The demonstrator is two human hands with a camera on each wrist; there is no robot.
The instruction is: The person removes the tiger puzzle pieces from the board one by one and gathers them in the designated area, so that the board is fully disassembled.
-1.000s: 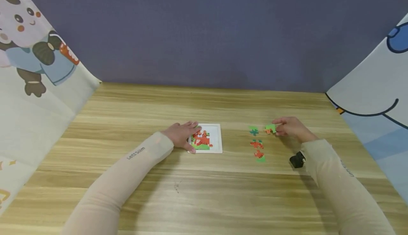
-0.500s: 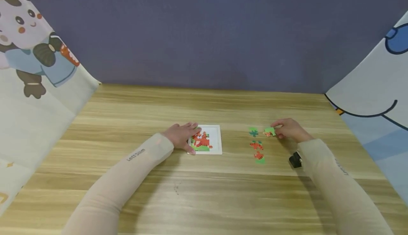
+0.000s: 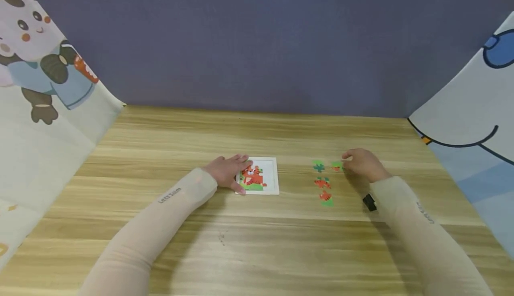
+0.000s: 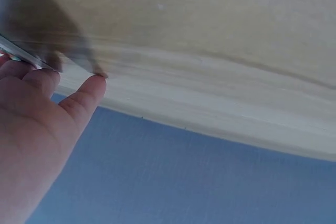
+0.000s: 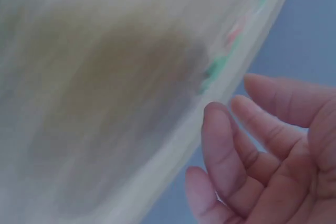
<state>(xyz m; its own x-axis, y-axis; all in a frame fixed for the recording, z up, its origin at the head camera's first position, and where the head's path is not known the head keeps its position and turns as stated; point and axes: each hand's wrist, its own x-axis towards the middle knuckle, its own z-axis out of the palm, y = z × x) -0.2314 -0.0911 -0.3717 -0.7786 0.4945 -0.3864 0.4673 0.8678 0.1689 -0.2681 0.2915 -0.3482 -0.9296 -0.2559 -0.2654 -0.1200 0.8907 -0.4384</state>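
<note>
In the head view my left hand lies spread over the left side of a white puzzle tray, its thumb at the near edge. Joined pieces in the tray show an orange tiger on green, partly under the fingers. My right hand is just right of a green and orange puzzle piece lying on the table. Its fingers are loosely bent with nothing between them, as the right wrist view also shows. Left of that piece lies a green piece; nearer are two orange and green pieces, one above the other.
The wood-grain table runs back to a dark blue wall. Cloth panels with cartoon prints flank it on the left and right. A small black device shows beside the right sleeve.
My right hand has set the green and orange puzzle piece down, turning it a little on the way, and let go of it. The left hand has stayed on the tray.
</note>
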